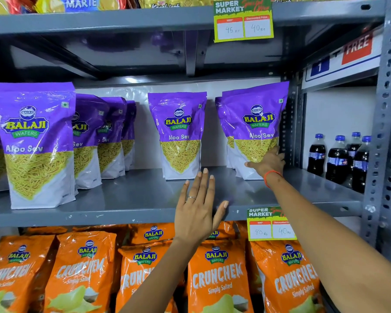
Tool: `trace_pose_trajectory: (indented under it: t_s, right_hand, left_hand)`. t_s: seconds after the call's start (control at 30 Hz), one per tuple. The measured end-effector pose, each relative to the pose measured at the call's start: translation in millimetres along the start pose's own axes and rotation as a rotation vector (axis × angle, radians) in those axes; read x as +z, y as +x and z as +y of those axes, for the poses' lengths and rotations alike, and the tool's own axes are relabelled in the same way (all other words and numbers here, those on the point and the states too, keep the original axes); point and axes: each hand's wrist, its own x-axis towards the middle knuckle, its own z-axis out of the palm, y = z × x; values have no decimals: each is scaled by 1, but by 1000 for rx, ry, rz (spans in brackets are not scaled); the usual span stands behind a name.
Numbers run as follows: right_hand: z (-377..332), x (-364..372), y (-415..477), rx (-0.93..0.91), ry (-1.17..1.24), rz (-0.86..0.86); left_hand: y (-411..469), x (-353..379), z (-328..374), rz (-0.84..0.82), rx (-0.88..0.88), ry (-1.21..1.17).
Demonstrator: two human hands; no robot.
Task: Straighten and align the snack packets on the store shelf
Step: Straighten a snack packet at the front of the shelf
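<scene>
Purple Aloo Sev packets on the middle shelf (145, 195), and they're all over the place depth-wise. Far-right packet (255, 132) stands upright but tilted, top corner leaning toward the perforated steel upright (288, 132), w/ at least one more tucked just behind it on its left. Centre packet (180, 134) stands alone, far back, gaps either side. Left group: a big front packet (36, 145) near the shelf edge, then a row behind it (99, 136) stepping back toward the wall. So no common front line yet, which looks like the reason both arms are up here.

Right hand (268, 162) is on the far-right packet's lower right corner, fingers curled round its edge beside the upright, thumb stretched left across the white base. Grasping it, I'd say, though how firm the grip is can't be read. Low hold makes sense: base is where a stand-up pouch slides and pivots. Red thread band (271, 177) on that wrist.

Left hand (198, 207) is released, flat, fingers spread, ring on one finger, hovering over bare shelf near the front lip. Centre packet sits just beyond its fingertips, slightly left; not touching. Prob. lined up to reach for that one.

Outward: price tag (270, 223) clipped to the shelf lip, another price tag (243, 19) on the shelf above. Orange Crunchem packets (217, 279) below, cola bottles (338, 159) in the bay to the right.
</scene>
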Motion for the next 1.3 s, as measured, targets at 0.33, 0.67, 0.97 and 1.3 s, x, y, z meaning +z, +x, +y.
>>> trace_pose_trajectory:
  t_s: [0.33,0.67,0.97,1.3]
  right_hand:
    - [10,-31,-38,-56,3,78]
    - [17,-59,-78,-100,36,141]
    - [28,-80,-111,-127,75,224]
    - [34,-94,-129,-165,112,222]
  left_hand:
    - [2,-7,2,-99,-33,-14]
    - [2,-9,1,-173,-63,-32]
    - [3,-12,3,-196,-76,-34]
    - [3,-14,4,-186,-84,-44]
